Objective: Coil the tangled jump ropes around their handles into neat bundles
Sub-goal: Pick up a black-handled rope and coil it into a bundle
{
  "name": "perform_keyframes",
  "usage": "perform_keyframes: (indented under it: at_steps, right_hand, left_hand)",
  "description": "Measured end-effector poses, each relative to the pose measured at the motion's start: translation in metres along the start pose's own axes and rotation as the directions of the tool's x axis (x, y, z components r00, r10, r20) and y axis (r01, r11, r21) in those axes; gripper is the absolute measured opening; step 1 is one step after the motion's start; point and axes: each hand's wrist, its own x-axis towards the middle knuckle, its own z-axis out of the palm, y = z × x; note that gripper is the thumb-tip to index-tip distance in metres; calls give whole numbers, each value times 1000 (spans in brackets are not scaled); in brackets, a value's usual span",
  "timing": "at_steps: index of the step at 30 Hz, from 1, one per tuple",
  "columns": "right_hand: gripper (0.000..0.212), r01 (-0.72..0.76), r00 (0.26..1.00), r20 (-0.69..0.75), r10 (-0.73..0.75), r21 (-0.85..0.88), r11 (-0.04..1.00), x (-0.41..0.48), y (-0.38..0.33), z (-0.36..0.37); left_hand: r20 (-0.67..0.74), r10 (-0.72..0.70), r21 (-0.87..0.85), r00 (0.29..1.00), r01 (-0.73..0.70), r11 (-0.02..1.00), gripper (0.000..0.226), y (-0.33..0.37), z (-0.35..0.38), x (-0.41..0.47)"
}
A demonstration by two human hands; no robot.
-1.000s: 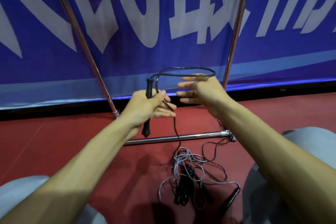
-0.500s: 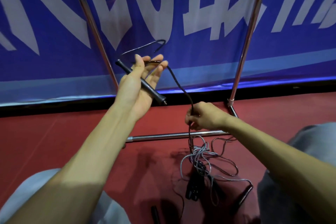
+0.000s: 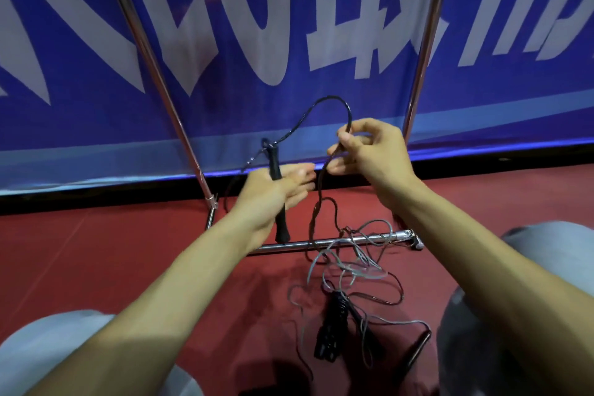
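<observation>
Head view: the left hand, just toward 9 o'clock of centre, grips a black handle held almost upright, with its ends sticking out toward 12 and 6 and the fingers only loosely bent around it. The black rope arches from the handle's top toward 1 o'clock into the right hand, which pinches it between thumb and forefinger, the other fingers curled. Below that hand the rope drops to a tangle of ropes on the red floor at 5 o'clock, crossing a metal bar. More black handles lie in the tangle. A blue banner fills 12 o'clock.
</observation>
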Motion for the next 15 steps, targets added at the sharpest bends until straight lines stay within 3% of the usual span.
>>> perform_keyframes:
  at_steps: [5,11,15]
  right_hand:
    - [8,-8,999,-44,15,144,990,4,-14,-9]
    - [14,-77,997,27,73,201,976,3,-10,-6]
    - [21,-157,967,190,169,-75,985,3,5,-3]
  left_hand:
    - [114,90,246,989,-116,962,20,-7,12,-3]
    - [59,147,357,987,-158,921,20,-7,14,-3]
    - [-18,199,220,980,-190,957,18,1,8,-1]
